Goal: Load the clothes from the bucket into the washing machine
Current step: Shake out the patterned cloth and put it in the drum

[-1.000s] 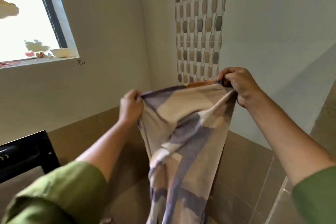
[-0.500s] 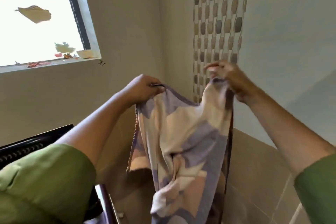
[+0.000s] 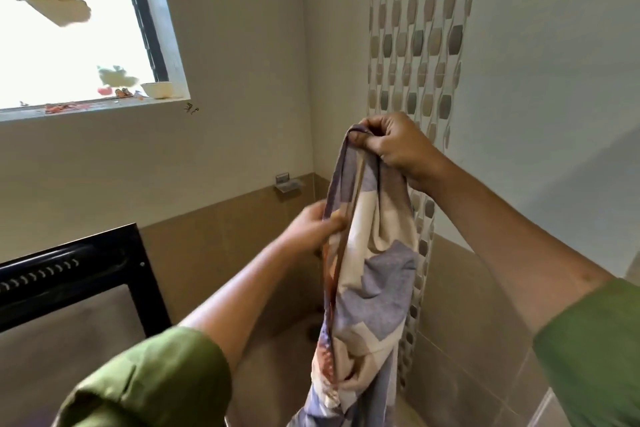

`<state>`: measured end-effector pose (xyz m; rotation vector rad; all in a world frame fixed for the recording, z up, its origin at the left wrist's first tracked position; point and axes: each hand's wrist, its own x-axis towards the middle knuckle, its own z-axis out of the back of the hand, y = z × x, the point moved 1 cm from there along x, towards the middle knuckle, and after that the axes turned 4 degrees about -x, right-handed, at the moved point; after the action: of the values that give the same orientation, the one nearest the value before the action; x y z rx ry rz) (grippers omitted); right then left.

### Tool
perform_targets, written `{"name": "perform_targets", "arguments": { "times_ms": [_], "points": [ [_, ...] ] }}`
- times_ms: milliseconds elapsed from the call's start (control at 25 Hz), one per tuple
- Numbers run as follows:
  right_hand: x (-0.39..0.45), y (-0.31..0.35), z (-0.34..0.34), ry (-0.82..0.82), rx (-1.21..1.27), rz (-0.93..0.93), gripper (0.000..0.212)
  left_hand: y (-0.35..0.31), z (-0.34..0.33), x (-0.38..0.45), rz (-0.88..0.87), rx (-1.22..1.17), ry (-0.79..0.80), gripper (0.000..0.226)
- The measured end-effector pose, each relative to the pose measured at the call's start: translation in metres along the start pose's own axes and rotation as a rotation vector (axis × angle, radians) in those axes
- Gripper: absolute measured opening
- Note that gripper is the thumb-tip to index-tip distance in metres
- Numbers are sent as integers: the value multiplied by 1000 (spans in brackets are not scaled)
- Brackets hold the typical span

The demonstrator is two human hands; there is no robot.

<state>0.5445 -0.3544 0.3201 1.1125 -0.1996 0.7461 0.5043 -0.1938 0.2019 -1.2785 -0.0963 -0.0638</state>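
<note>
Since a moment ago the left hand [image 3: 313, 229] has dropped well below the right hand [image 3: 398, 146], and the cloth [image 3: 370, 274], which was spread wide between them, now hangs gathered in a narrow fall. Right-hand grip: fingers curled tight round the top corner of the cloth, bunching it at the highest point. Left-hand grip: fingers and thumb pinch the cloth's brown-trimmed left edge lower down, the hand slightly blurred. From the two grips the cloth drops straight down between the forearms, cream with grey-purple patches and some orange near the bottom, and runs out of view at the lower edge. Both arms wear rolled green sleeves [image 3: 156, 381]. Behind the cloth a strip of patterned tiles [image 3: 415, 28] climbs the wall in the corner, with brown tiles below. A small metal holder [image 3: 287, 184] is fixed to the wall near the corner. At the left stands a black frame [image 3: 72, 274], and above it a bright window [image 3: 69, 24] with a small bowl [image 3: 157, 89] on its sill.
</note>
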Motion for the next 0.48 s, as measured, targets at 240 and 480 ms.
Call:
{"name": "perform_targets", "arguments": {
  "times_ms": [240, 480],
  "points": [
    [4, -17, 35, -344, 140, -85, 23, 128, 16, -33, 380, 588, -150, 30],
    [0, -54, 84, -489, 61, -129, 26, 117, 125, -36, 281, 499, -556, 24]
  ]
}}
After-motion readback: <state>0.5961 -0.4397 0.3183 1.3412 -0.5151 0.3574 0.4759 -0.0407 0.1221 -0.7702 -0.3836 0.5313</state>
